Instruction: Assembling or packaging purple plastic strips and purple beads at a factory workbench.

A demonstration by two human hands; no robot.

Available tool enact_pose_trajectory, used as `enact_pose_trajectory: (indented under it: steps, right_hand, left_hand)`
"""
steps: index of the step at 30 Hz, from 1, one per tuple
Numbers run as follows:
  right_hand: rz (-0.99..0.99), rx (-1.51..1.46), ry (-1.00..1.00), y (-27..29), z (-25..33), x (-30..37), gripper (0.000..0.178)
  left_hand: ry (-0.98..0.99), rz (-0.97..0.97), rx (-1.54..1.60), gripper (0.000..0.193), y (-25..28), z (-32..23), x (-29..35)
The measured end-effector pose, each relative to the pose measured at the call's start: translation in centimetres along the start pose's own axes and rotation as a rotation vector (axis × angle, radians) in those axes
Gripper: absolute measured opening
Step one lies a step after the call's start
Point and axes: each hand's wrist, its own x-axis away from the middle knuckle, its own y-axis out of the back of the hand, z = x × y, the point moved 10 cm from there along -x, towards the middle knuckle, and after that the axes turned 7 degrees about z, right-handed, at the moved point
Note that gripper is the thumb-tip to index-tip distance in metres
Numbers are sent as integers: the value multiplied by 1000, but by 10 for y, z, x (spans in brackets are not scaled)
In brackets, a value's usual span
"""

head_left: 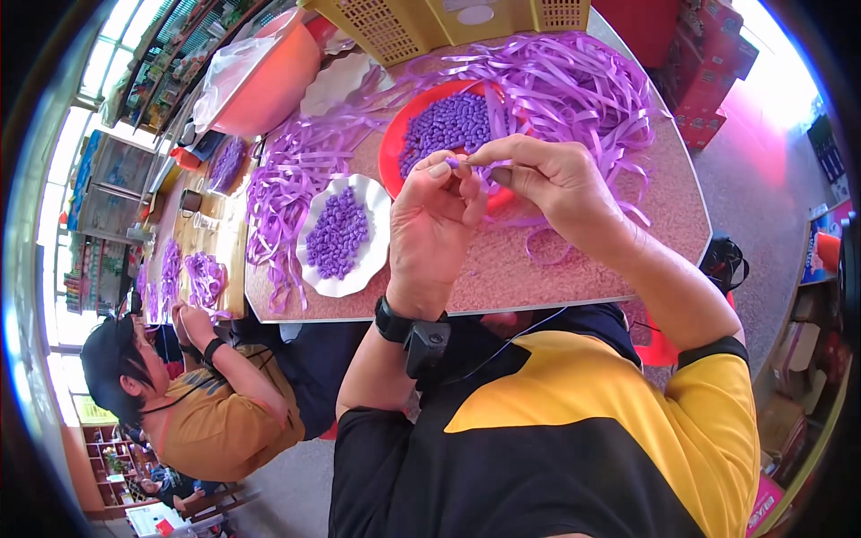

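Both my hands meet over the near edge of a red plate [388, 161] heaped with small purple beads [446, 124]. My left hand [438, 211] is palm up, its thumb and fingertips pinching a purple bead [452, 163]. Close against it, my right hand [549, 179] pinches with thumb and forefinger; what lies between those fingertips is too small to make out. Purple ribbons [574, 94] spread in a loose pile behind and to the right of the plate. Left of my left wrist stands a white scalloped dish [378, 238] with more purple beads [337, 235].
More ribbons [287, 170] cover the pinkish table [628, 255] at left. A yellow basket [448, 27] stands at the far edge, beside a pink basin [278, 76] lined with plastic. A co-worker [224, 403] sits to my left, at a wooden table [224, 235] with ribbons.
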Motion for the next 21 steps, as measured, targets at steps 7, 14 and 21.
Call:
enact_pose_trajectory:
  steps: [7, 14, 21]
  right_hand:
    - [-22, 45, 8, 2, -2, 1, 25]
    - [-16, 84, -31, 2, 1, 3, 26]
    - [-150, 98, 279, 21, 28, 4, 21]
  left_hand:
    - [-28, 54, -16, 15, -1, 2, -5]
    - [-49, -69, -61, 16, 5, 7, 3]
    - [24, -114, -540, 20, -5, 2, 14]
